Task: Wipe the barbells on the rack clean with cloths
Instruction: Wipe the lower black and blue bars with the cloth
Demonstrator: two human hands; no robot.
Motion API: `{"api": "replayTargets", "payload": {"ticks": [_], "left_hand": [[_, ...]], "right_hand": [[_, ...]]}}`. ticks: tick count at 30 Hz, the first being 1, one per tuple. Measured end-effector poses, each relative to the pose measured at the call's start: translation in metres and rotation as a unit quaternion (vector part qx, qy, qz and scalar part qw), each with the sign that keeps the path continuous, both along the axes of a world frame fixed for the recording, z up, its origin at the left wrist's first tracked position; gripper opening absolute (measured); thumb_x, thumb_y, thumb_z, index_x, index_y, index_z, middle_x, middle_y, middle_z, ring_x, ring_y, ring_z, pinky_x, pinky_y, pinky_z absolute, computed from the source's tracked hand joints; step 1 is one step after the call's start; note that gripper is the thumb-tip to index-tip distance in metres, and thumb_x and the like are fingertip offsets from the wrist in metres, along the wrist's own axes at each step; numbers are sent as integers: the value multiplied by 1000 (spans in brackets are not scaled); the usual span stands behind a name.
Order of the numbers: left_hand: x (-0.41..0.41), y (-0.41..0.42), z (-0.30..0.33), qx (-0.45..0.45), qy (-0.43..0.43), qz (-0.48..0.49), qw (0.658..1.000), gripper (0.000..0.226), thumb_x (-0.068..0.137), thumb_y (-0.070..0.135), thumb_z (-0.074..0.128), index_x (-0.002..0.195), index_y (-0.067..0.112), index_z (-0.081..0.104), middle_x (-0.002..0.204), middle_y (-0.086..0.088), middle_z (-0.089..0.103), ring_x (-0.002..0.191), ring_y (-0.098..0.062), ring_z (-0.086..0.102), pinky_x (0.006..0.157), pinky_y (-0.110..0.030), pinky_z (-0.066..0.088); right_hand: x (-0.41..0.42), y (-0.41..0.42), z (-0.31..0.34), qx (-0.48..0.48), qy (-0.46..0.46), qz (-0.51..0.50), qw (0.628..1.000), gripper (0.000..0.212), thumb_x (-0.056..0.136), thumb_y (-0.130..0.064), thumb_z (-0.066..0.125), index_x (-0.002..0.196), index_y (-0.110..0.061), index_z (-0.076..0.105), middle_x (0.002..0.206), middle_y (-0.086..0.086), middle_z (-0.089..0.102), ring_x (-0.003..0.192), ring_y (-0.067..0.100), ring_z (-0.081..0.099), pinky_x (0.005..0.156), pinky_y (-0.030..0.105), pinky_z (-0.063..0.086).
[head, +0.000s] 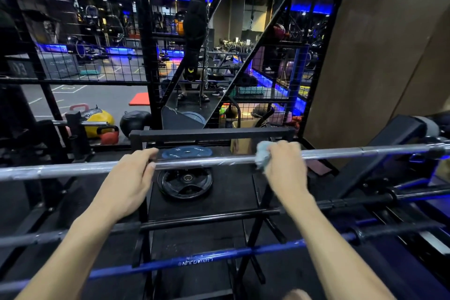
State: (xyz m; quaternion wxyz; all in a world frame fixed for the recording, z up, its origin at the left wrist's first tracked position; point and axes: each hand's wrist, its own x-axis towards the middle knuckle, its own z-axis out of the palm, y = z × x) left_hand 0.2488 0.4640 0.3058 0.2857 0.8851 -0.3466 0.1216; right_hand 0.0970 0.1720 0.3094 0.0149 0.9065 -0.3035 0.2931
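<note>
A long silver barbell (207, 161) lies across the rack at chest height, running from left edge to right edge. My left hand (132, 178) wraps over it left of centre. My right hand (283, 163) presses a crumpled pale blue cloth (263, 156) against the bar right of centre. Below it a dark barbell (209, 219) rests on the rack, and nearer me a blue barbell (194, 259) slants across. The black rack frame (211, 133) stands behind the silver bar.
A blue weight plate (187, 152) and a black one (185, 184) lie on the rack's shelf under the bar. Kettlebells and medicine balls (104, 120) sit on the floor at left. A wire cage wall (97, 56) stands behind, a brown wall (377, 44) at right.
</note>
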Motion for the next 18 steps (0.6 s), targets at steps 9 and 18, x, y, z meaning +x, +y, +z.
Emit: {"api": "replayTargets", "payload": {"ticks": [9, 18], "left_hand": [[1, -5, -2, 4, -9, -11, 1000, 40, 104, 18, 51, 143, 14, 53, 131, -6, 63, 118, -29, 56, 102, -44, 44], [2, 0, -1, 12, 1, -5, 1000, 42, 105, 19, 48, 146, 16, 49, 135, -2, 59, 123, -24, 52, 103, -39, 42]], "right_hand": [[7, 19, -21, 131, -93, -34, 986, 40, 85, 3, 64, 120, -1, 45, 124, 15, 39, 73, 25, 43, 58, 29, 36], [29, 60, -35, 135, -123, 203, 962, 15, 93, -6, 59, 101, -11, 47, 115, 1, 39, 70, 20, 54, 58, 30, 41]]}}
